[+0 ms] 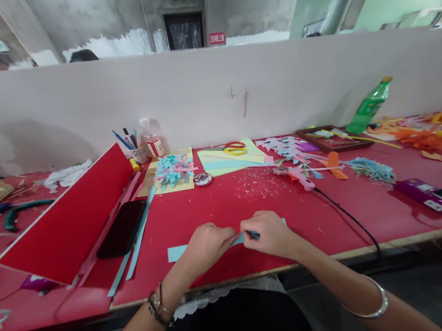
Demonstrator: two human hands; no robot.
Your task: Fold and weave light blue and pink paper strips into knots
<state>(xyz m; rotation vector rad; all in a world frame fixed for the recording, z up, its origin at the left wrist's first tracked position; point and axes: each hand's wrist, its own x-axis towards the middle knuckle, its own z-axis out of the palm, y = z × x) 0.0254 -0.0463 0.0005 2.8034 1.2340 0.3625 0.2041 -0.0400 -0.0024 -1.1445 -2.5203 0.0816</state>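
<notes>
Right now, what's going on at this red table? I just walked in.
A person's left hand and right hand are over a narrow light-blue paper strip on the red tabletop. The right one grips a small dark object, mostly hidden; whether the left pinches the strip is unclear. Farther back lies a pink plastic glue gun.

Diffuse lt, edge distort'n.
</notes>
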